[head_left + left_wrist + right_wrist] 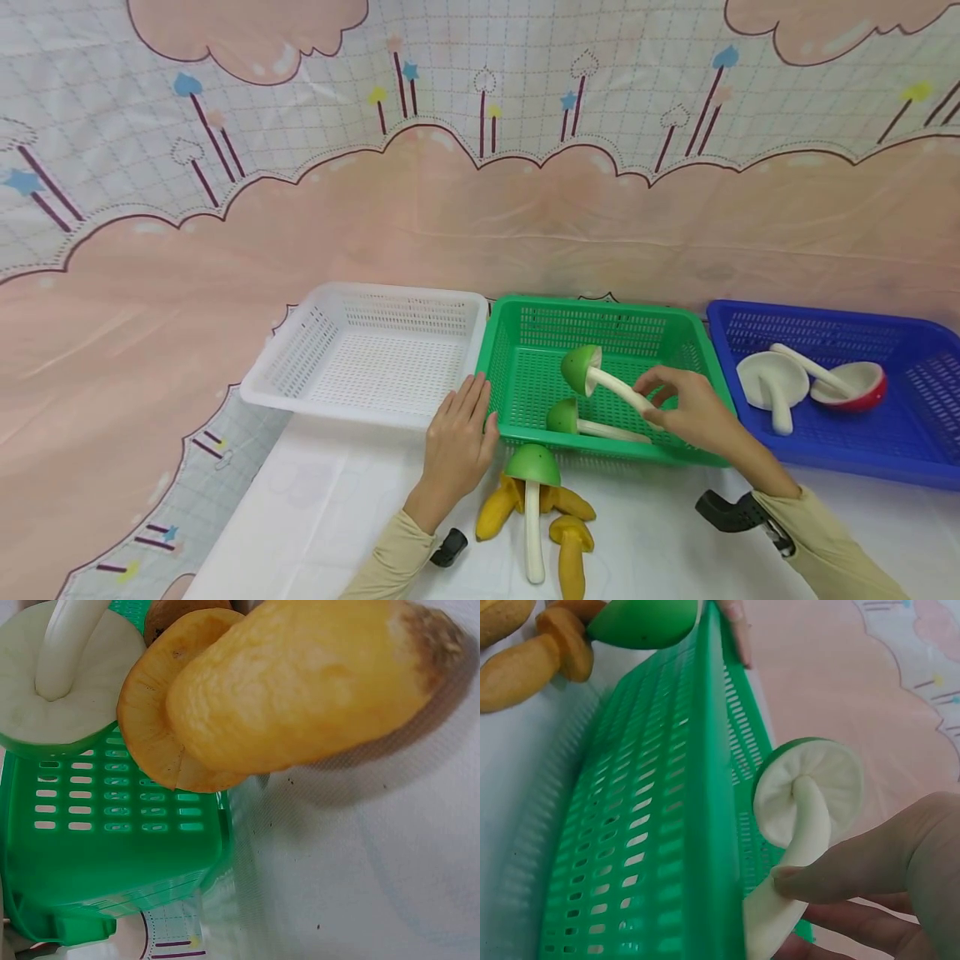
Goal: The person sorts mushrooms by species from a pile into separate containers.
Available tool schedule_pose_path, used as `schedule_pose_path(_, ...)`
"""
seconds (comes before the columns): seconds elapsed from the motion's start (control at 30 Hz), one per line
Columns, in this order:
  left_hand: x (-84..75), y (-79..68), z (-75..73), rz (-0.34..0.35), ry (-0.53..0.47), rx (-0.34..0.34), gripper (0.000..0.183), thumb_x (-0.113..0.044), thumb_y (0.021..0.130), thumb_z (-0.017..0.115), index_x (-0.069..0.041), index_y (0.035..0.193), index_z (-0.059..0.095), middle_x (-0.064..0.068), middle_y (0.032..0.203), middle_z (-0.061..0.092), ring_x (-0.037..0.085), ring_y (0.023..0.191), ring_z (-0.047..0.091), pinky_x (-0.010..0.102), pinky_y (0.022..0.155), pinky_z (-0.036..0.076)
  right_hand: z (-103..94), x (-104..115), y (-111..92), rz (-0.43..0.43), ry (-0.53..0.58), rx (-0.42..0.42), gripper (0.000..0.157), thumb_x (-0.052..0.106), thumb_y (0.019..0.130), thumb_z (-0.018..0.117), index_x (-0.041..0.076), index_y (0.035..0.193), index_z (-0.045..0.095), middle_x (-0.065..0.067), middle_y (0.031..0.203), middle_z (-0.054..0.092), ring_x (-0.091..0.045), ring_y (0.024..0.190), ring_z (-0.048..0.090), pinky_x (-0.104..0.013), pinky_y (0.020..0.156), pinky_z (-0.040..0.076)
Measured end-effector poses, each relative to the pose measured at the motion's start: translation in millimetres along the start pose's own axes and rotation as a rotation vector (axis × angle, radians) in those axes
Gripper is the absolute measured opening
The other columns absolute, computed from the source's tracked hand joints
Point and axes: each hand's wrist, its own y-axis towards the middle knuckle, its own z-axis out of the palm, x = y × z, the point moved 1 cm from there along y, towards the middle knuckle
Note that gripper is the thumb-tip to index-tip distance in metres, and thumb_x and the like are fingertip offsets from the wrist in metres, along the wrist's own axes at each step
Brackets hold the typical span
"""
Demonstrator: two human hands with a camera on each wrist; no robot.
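My right hand (686,408) pinches the white stem of a green-capped toy mushroom (581,369) between thumb and fingers, over the green basket (600,306). In the right wrist view, the white underside of that mushroom's cap (810,787) shows. Another green-capped mushroom (562,415) lies inside the basket, along its near wall. My left hand (459,442), fingers straight, rests at the basket's near left corner, beside the white basket. In front of the green basket, a third green-capped mushroom (532,468) lies on several yellow mushrooms (572,554).
The white basket (360,292) stands on the left with nothing in it. On the right, a blue basket (922,400) holds a white mushroom-shaped piece (772,379) and a red-capped mushroom (862,400). A patterned cloth (450,217) hangs behind the baskets.
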Motion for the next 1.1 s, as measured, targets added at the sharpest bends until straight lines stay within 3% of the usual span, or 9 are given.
schedule_pose_path(0.5,0.4,-0.1,-1.5,-0.003,-0.001,0.003,0.048,-0.027,0.099,0.036,0.005,0.128,0.056,0.017,0.135,0.052,0.030,0.127,0.047,0.050,0.100,0.040,16.7,-23.0,14.1,0.110,0.051,0.148,0.025,-0.008,0.075,0.071,-0.003,0.099,0.063,-0.012,0.087,0.064,-0.024,0.070,0.063,-0.033,0.058,0.053)
schedule_pose_path(0.83,-0.9,0.7,-2.6,-0.007,0.000,0.015,0.046,-0.025,0.098,0.039,0.005,0.128,0.056,0.017,0.135,0.052,0.030,0.127,0.046,0.049,0.101,0.039,28.5,-41.6,20.2,0.139,-0.049,0.197,0.025,-0.006,0.072,0.074,-0.003,0.094,0.064,-0.008,0.084,0.065,-0.029,0.081,0.061,-0.039,0.064,0.052)
schedule_pose_path(1.1,-1.3,1.1,-3.4,-0.006,0.001,0.013,0.047,-0.025,0.098,0.038,0.005,0.128,0.056,0.017,0.135,0.052,0.030,0.127,0.047,0.049,0.100,0.039,25.5,-34.5,15.9,0.141,-0.083,0.189,0.021,-0.002,0.077,0.072,-0.003,0.097,0.065,-0.013,0.090,0.065,-0.028,0.080,0.063,-0.038,0.062,0.053)
